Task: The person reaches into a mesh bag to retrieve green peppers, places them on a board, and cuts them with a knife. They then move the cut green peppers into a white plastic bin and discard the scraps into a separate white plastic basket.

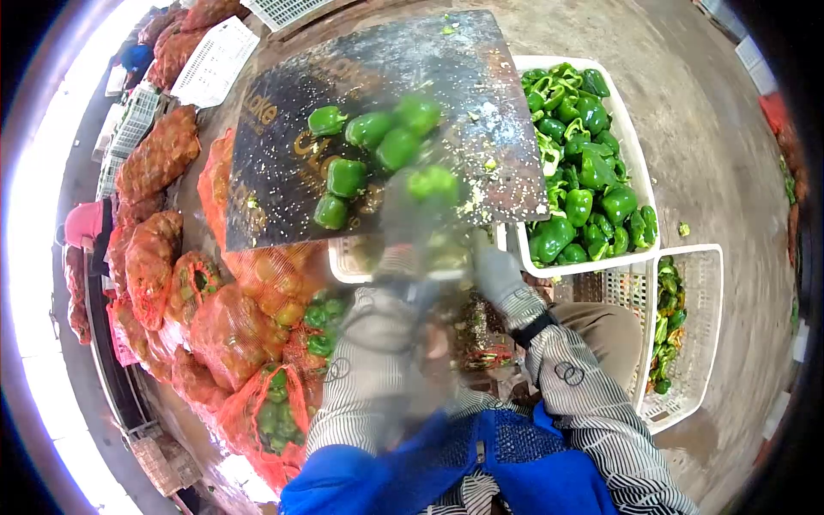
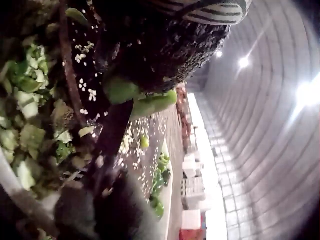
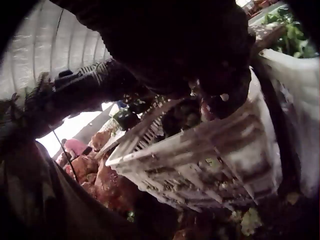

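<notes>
A blurred green pepper point(image 1: 433, 184) lies over the near part of the dark board point(image 1: 283, 172), with my gloved left hand point(image 1: 403, 215) at it. In the left wrist view, my left hand point(image 2: 170, 60) grips a green pepper point(image 2: 155, 103), and a dark blade point(image 2: 116, 127) touches or nearly touches it. My right hand point(image 1: 498, 273) is low at the board's near edge, its fingers curled; the blade rises from its dark shape point(image 2: 125, 207). In the right wrist view, my right hand point(image 3: 200, 65) is in shadow above a white basket point(image 3: 200, 155). Several whole peppers point(image 1: 347, 178) rest on the board.
A white crate point(image 1: 648, 184) of green peppers stands right of the board. Another crate point(image 1: 708, 343) holds scraps below it. Red mesh sacks point(image 1: 232, 330) crowd the left side. Under the board's near edge is a white basket point(image 1: 343, 266). A person in pink point(image 1: 83, 225) is at far left.
</notes>
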Demonstrator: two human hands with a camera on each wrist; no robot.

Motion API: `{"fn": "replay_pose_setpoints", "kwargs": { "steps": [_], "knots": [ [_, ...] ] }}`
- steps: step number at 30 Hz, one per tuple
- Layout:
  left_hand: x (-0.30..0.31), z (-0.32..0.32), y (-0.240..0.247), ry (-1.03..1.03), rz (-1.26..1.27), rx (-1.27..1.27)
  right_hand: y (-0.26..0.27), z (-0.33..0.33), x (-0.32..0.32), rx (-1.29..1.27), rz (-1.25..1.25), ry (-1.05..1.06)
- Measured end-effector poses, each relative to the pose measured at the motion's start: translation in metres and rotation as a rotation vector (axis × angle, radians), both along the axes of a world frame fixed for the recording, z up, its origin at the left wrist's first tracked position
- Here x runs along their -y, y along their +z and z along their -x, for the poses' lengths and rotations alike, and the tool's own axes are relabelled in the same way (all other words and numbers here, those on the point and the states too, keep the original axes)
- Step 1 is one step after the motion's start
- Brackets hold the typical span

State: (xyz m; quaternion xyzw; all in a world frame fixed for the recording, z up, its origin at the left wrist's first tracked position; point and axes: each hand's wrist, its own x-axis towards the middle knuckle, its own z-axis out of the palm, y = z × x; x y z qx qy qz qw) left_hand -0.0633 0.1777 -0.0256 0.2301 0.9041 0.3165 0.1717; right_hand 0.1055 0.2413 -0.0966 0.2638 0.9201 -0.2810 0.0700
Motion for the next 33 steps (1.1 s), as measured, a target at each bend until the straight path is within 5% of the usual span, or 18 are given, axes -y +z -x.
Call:
{"fn": "replay_pose_setpoints", "kwargs": {
  "steps": [2,3,4,5,6,8,9,12,16,18,21,22,24,26,29,33],
  "knots": [
    [0.006,0.035,-0.048,0.128,0.023,0.135,-0.012,-0.021,0.002,-0.136,0.033,-0.011],
    [0.024,0.057,-0.083,0.179,-0.193,0.278,-0.011,-0.021,0.001,0.004,0.125,-0.098],
    [0.029,0.057,-0.070,0.227,-0.407,0.421,-0.009,-0.023,-0.001,0.006,0.124,-0.095],
    [0.032,0.055,-0.058,0.537,-0.568,0.699,-0.005,-0.023,-0.005,-0.039,0.116,-0.071],
    [0.036,0.055,-0.060,0.538,-0.568,0.697,0.002,-0.021,-0.008,-0.084,0.109,-0.046],
    [0.046,0.058,-0.065,0.427,0.009,-0.267,0.039,-0.014,-0.014,-0.210,0.308,-0.096],
    [0.048,0.051,-0.046,0.386,0.001,-0.428,0.050,-0.011,-0.013,-0.290,0.279,-0.147],
    [0.035,0.051,-0.009,0.177,-0.146,-0.390,0.060,0.002,-0.020,-0.376,0.319,-0.303],
    [0.006,0.077,-0.056,-0.062,-0.093,-0.708,0.056,0.017,-0.020,-0.483,0.380,-0.388],
    [0.000,0.083,-0.075,-0.059,-0.019,-0.555,0.056,0.024,-0.017,-0.552,0.353,-0.311],
    [0.003,0.083,-0.089,-0.237,0.258,-1.194,0.057,0.038,-0.019,-0.359,0.362,-0.353],
    [0.002,0.076,-0.069,-0.240,0.259,-1.195,0.056,0.043,-0.020,-0.359,0.364,-0.354],
    [-0.003,0.062,-0.025,0.030,0.022,-0.038,0.052,0.052,-0.023,-0.360,0.297,-0.361],
    [-0.006,0.053,-0.018,0.032,0.092,0.009,0.052,0.061,-0.024,-0.355,0.227,-0.321],
    [-0.004,0.051,-0.048,0.094,-0.014,-0.414,0.057,0.073,-0.023,-0.277,0.172,-0.235],
    [-0.004,0.056,-0.045,0.118,-0.044,-0.194,0.064,0.084,-0.026,-0.211,0.079,-0.132]
  ]
}}
